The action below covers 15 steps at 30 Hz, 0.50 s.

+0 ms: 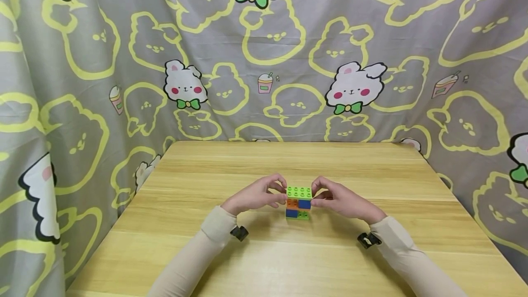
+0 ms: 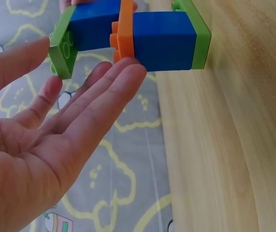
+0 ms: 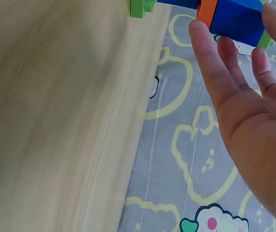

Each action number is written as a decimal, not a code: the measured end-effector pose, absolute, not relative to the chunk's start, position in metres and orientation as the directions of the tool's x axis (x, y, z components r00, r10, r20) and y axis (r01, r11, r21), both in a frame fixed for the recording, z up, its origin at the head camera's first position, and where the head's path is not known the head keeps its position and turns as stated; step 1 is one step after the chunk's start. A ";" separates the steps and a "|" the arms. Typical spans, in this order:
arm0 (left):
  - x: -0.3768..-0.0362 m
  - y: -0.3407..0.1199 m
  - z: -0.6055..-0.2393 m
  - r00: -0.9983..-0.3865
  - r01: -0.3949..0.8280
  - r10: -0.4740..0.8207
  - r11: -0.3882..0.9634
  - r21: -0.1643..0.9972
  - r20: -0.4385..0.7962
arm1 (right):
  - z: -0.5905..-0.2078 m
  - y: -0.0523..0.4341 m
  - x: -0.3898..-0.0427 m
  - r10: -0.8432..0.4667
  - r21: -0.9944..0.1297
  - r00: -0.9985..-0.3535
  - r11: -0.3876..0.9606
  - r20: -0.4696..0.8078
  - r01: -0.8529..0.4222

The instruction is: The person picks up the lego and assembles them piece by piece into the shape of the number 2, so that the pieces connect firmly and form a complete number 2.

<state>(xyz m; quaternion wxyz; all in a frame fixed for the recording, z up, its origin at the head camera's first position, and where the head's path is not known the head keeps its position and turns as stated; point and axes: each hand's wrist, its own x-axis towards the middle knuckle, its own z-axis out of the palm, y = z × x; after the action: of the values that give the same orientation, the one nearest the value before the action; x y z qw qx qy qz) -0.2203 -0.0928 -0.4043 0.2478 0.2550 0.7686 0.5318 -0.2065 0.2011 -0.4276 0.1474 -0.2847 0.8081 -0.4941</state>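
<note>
A small brick stack (image 1: 299, 203) stands on the wooden table (image 1: 264, 260), with a green studded plate on top and orange, blue and green bricks beneath. My left hand (image 1: 279, 194) is at its left side. In the left wrist view the stack (image 2: 162, 41) is touched by the nearly straight fingertips (image 2: 128, 67) of the left hand (image 2: 80, 82) at the orange layer, and the thumb is next to the green top plate. My right hand (image 1: 318, 195) mirrors it. In the right wrist view the right hand's (image 3: 239, 53) extended fingers reach the blue brick of the stack (image 3: 234, 19).
A grey curtain (image 1: 264, 58) printed with yellow bunny outlines hangs behind and beside the table. Both arms wear beige sleeves, each with a small black device (image 1: 239, 233) at the wrist. The table's far edge lies close behind the stack.
</note>
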 end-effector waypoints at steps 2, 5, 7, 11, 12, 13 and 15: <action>-0.220 -0.092 -0.405 -0.753 0.122 0.648 0.305 0.945 -0.112 | -0.428 0.201 -0.206 -0.601 -0.884 -0.798 0.347 0.045 -0.312; -0.221 -0.092 -0.406 -0.763 0.115 0.637 0.302 0.946 -0.111 | -0.428 0.200 -0.207 -0.596 -0.886 -0.801 0.343 0.051 -0.311; -0.222 -0.091 -0.407 -0.769 0.114 0.630 0.299 0.947 -0.107 | -0.428 0.199 -0.206 -0.590 -0.888 -0.805 0.340 0.054 -0.308; -0.222 -0.091 -0.408 -0.778 0.108 0.620 0.292 0.950 -0.102 | -0.427 0.199 -0.206 -0.583 -0.886 -0.810 0.341 0.063 -0.314; -0.223 -0.090 -0.409 -0.779 0.107 0.618 0.292 0.950 -0.102 | -0.427 0.199 -0.206 -0.577 -0.884 -0.814 0.347 0.062 -0.313; -0.223 -0.090 -0.409 -0.781 0.107 0.617 0.291 0.951 -0.101 | -0.428 0.199 -0.206 -0.575 -0.883 -0.816 0.349 0.063 -0.314; -0.223 -0.090 -0.409 -0.783 0.105 0.613 0.290 0.951 -0.101 | -0.428 0.198 -0.206 -0.568 -0.882 -0.821 0.356 0.059 -0.310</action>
<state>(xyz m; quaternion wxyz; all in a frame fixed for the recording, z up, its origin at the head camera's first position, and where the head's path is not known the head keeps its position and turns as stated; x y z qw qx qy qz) -0.2229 -0.0901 -0.4094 0.2320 0.2334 0.7689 0.5482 -0.2060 0.1984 -0.4282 0.1292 -0.2700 0.8131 -0.4992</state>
